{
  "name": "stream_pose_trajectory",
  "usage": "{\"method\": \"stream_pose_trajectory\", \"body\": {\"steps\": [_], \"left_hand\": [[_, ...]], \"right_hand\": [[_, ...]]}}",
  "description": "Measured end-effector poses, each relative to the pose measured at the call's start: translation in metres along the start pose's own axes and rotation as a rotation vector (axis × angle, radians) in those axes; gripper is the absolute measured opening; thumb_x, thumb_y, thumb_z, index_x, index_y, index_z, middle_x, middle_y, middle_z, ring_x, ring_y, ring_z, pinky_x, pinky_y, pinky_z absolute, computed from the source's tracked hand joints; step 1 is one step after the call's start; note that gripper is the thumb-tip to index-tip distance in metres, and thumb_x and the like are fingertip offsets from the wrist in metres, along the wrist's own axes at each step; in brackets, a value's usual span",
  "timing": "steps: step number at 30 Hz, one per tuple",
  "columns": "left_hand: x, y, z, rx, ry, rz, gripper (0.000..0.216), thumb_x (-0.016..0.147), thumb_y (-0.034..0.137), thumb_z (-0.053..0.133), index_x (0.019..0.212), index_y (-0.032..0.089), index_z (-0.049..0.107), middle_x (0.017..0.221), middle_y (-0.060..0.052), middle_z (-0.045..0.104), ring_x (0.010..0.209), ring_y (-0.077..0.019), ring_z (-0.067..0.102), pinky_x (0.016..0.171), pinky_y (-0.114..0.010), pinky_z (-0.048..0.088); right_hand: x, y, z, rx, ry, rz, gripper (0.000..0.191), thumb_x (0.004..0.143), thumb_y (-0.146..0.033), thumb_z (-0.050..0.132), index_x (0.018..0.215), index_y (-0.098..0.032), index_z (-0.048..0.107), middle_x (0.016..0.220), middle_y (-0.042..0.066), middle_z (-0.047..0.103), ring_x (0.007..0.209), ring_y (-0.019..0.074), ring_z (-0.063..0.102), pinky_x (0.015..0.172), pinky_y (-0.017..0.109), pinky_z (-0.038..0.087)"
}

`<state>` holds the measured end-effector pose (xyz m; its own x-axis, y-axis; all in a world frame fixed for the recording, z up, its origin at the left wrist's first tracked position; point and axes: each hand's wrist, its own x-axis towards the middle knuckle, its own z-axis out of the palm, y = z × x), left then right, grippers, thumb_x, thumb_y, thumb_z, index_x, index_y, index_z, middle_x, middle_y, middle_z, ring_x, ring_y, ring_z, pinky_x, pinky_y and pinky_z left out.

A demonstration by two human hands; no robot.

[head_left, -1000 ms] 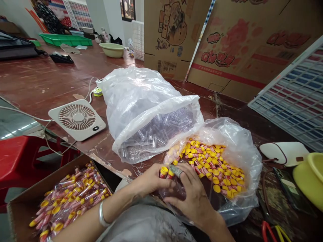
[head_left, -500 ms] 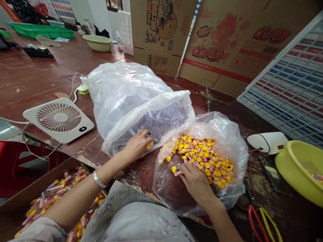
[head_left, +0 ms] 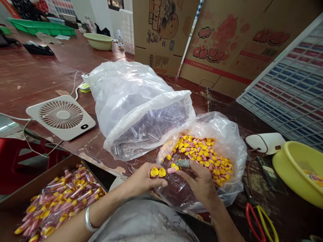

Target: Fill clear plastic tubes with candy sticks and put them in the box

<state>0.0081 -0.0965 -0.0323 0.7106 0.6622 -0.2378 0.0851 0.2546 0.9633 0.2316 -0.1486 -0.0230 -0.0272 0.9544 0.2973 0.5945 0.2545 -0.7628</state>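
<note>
My left hand (head_left: 145, 178) is closed, its thumb and fingers pinching two yellow caps (head_left: 158, 172) side by side with their open ends toward me. Whatever is behind the caps is hidden by the fingers. Just right of it, my right hand (head_left: 202, 179) grips a yellow cap with a pink-and-white printed roll (head_left: 173, 169) in it. A speckled grey wrap (head_left: 182, 163) covers one right finger. Beneath the right hand lies an open clear plastic bag (head_left: 230, 132) holding many such capped rolls (head_left: 202, 151). Behind, a white woven sack (head_left: 131, 84) gapes open, showing clear tubes (head_left: 151, 126).
At lower left a carton holds filled tubes with yellow caps (head_left: 63, 198). A white fan (head_left: 63, 116) with cables sits left. Scissors (head_left: 259, 218), a phone (head_left: 271, 176) and a yellow basin (head_left: 295, 168) lie right. Cardboard boxes (head_left: 158, 50) and a white crate (head_left: 285, 84) stand behind.
My left hand has left the mouth of the sack and come down toward me, close to my right hand. The right hand has lifted slightly with its capped roll.
</note>
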Motion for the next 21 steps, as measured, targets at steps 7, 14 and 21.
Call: {"method": "stream_pose_trajectory", "body": {"steps": [7,14,21], "left_hand": [[0.002,-0.002,0.005,-0.165,0.057,0.041,0.041,0.072,0.05,0.08,0.078,0.012,0.064,0.068,0.003,0.048,0.063,-0.0098,0.037,0.058,-0.022,0.026],[0.002,0.004,0.018,-0.506,0.185,0.035,0.038,0.067,0.041,0.086,0.083,0.011,0.07,0.075,-0.001,0.062,0.068,-0.0117,0.051,0.065,-0.022,0.04],[-0.001,-0.003,0.028,-0.67,0.142,-0.033,0.035,0.066,0.038,0.087,0.08,0.01,0.071,0.072,-0.004,0.066,0.066,-0.0136,0.06,0.068,-0.024,0.048]], "right_hand": [[0.007,-0.015,0.004,-0.074,-0.038,-0.11,0.022,0.097,-0.038,0.059,0.088,-0.021,0.07,0.075,0.001,0.072,0.068,0.0159,0.069,0.066,0.026,0.058],[0.0,-0.025,0.024,-0.289,-0.021,-0.354,0.076,0.077,-0.063,0.074,0.132,-0.015,0.051,0.125,0.017,0.062,0.12,0.0319,0.06,0.1,0.048,0.053],[-0.005,-0.026,0.042,-0.375,0.093,-0.445,0.048,0.072,-0.041,0.08,0.106,-0.018,0.053,0.099,0.011,0.062,0.1,0.0307,0.062,0.089,0.051,0.056]]}}
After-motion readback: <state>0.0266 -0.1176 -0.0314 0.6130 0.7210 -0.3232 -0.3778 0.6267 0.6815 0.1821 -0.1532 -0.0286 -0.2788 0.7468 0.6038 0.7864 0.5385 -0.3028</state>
